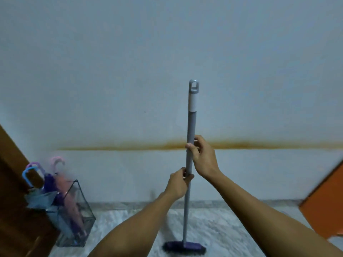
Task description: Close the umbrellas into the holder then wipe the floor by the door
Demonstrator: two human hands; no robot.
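Both hands on the mop pole, mop standing upright before the wall.

Right hand [203, 156] wraps the grey mop handle [191, 127] high up, left hand [178, 184] clamps it just below; the purple mop head [183, 247] sits on the marbled floor [222, 229] at 6 o'clock. Over at 8 o'clock, three folded umbrellas [61, 190] (blue, purple, pink) stand in the wire holder [81, 216] beside a brown door [11, 164]. An orange panel [326, 204] edges in at 4 o'clock.

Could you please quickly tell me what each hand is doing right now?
Left hand: closed around the long grey metal mop handle, lower down.
Right hand: closed around the same handle, higher up.
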